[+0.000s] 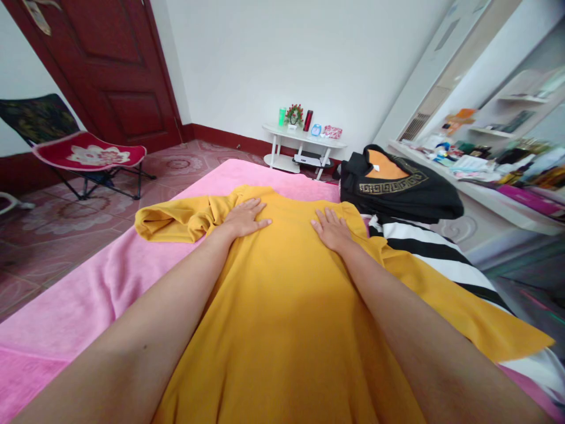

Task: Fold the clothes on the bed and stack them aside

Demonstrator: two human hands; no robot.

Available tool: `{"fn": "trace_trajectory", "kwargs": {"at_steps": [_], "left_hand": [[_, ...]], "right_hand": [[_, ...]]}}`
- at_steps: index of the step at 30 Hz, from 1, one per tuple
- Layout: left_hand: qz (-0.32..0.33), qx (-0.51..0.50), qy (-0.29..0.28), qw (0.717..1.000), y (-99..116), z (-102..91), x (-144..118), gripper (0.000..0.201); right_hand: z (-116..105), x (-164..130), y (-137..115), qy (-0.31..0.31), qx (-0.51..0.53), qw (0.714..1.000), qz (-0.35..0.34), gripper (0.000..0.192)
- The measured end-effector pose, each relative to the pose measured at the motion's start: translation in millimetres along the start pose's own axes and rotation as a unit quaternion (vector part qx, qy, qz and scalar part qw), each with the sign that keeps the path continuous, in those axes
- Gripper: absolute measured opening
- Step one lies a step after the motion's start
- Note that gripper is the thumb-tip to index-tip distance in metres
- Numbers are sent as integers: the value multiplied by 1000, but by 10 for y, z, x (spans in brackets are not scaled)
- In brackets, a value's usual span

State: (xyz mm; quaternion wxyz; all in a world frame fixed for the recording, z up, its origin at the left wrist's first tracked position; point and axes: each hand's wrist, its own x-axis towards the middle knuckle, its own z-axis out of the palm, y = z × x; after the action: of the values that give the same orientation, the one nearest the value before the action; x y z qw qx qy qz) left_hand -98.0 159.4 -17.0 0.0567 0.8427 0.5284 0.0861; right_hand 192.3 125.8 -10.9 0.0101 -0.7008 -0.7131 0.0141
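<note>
A mustard-yellow long-sleeved top (291,282) lies spread on a pink blanket (101,282), its collar end away from me. My left hand (246,218) rests flat near its left shoulder, fingers spread. Near the right shoulder, my right hand (332,228) presses flat on the cloth, its fingers also apart. The left sleeve is bunched and bent outward over the blanket. The right sleeve stretches out to the right, across a black-and-white striped cloth (432,250). Neither hand grips the fabric.
A folded black garment (397,188) with gold trim lies at the right. Beyond the bed stands a small white table (304,136) with several items. A red folding chair (92,154) is by the dark red door (106,65). A cluttered counter (481,176) runs along the right.
</note>
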Motion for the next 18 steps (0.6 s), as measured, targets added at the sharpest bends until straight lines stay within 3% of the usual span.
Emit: {"fn": "trace_trajectory", "kwargs": {"at_steps": [4,9,13,18], "left_hand": [[3,33,-15,999,49,-31,-38,80],[18,55,-138,989,120,-226,-231,83],[22,74,-184,980,169,-472,-662,77],[-4,108,-162,981,380,-785,-1247,53]], "right_hand": [[-76,-254,-49,-47,-17,999,1,67],[-134,-703,-28,-68,-36,997,-29,67],[-110,-1154,79,-32,-36,996,-76,62],[-163,-1724,318,12,29,992,-122,54]]}}
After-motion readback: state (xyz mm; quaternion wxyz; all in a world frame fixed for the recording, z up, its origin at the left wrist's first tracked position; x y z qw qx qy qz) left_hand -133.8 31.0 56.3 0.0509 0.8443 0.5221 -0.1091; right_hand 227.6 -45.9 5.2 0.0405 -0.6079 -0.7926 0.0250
